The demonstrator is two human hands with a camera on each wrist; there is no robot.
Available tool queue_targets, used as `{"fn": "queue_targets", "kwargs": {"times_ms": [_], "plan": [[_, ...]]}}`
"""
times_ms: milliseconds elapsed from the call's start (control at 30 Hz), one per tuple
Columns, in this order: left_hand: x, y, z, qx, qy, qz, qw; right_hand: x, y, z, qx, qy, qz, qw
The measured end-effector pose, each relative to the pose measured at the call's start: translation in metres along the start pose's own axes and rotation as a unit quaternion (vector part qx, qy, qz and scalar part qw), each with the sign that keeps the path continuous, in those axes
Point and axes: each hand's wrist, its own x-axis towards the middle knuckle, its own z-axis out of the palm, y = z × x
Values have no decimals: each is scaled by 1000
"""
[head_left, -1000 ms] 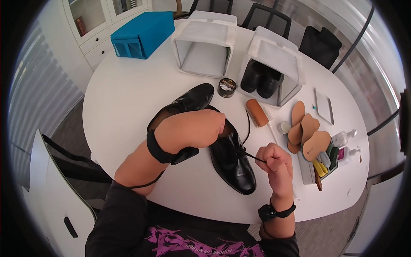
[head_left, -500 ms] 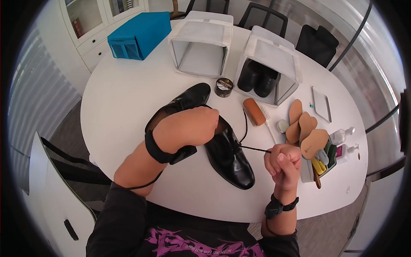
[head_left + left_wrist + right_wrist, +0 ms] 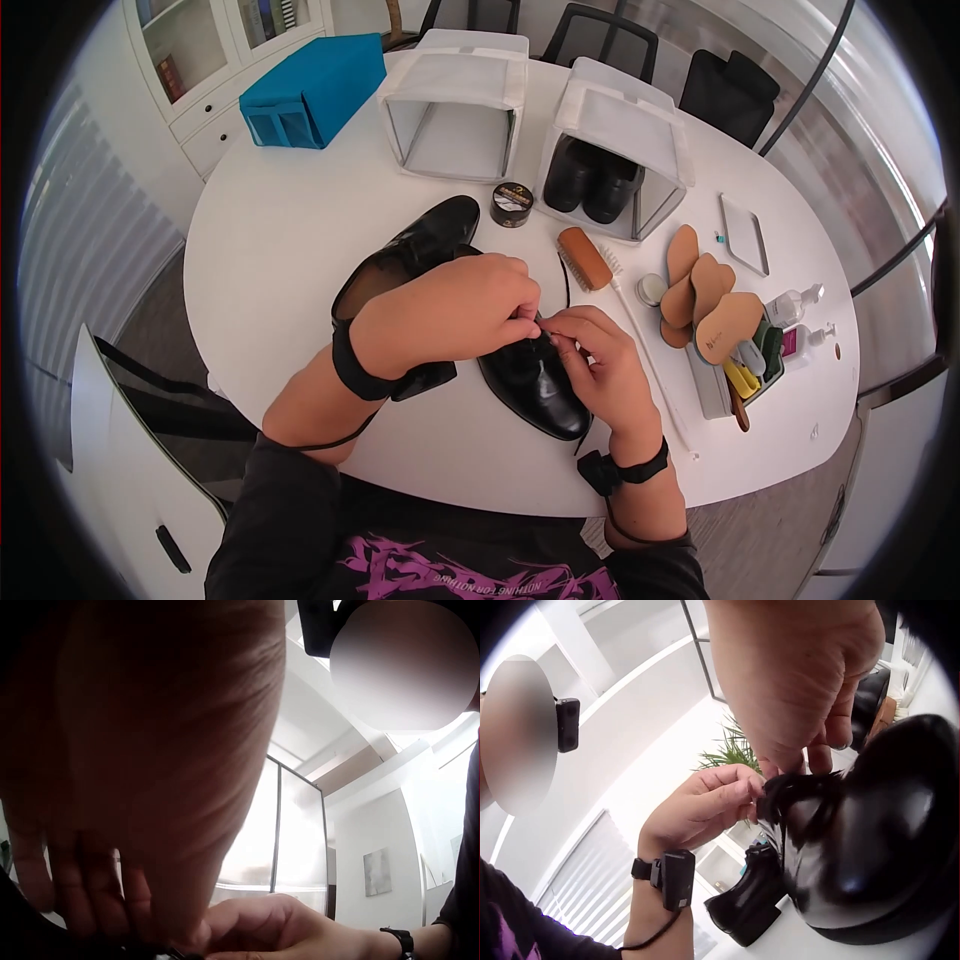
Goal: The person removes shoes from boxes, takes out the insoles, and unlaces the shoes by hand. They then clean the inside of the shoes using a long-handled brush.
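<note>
A shiny black dress shoe (image 3: 540, 395) lies on the white table with its toe toward the person. Over its lacing the two hands meet. My left hand (image 3: 440, 308) bends in from the left, thumb and index finger pinching the black shoelace (image 3: 784, 787) at the shoe's throat. From the right, my right hand (image 3: 605, 370) pinches the lace close beside those fingertips. The right wrist view shows both sets of fingers at the lacing above the glossy toe. Behind the left hand lies the matching black shoe (image 3: 448, 225), toe pointing away.
Beyond the shoes stand a round tin (image 3: 512, 204), a wooden brush (image 3: 585, 258) and a white box (image 3: 610, 125) holding black shoes. Another white box (image 3: 455, 85) and a blue box (image 3: 310, 92) are farther back. Insoles (image 3: 728, 325) lie over a tray of tools at right.
My right hand has come back left from pulling the lace out taut and now meets the left fingertips over the lacing. The left hand has shifted slightly toward it.
</note>
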Motion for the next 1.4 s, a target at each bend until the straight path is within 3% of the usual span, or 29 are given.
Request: {"fn": "queue_targets", "kwargs": {"times_ms": [267,333,367,433,533,567,633,833,1000,1400], "plan": [[-7,5,21,85,44,-6,995,-1,-7,-5,-7,-37,-11,999],[-10,6,29,96,105,12,990,-1,-8,-5,-13,-30,-8,999],[-9,6,26,102,101,14,990,-1,-4,-5,-4,-23,-11,1000],[-10,5,20,-41,41,-43,997,-4,1,-7,6,-12,-13,1000],[-16,-5,15,-115,-17,-26,993,-3,2,-12,0,-29,4,1000],[-18,-9,17,-116,-18,-27,993,-3,0,-13,-8,-32,-9,999],[-23,-19,23,-111,-4,44,993,-4,-2,-13,-16,-37,-23,999],[-35,-31,31,-114,20,98,988,-5,-4,-5,-19,-40,-86,995],[-50,-25,35,-132,41,88,986,-3,-15,1,-67,-51,-57,995],[-57,-25,43,-122,81,84,986,-5,-16,12,-8,-69,-79,995]]}}
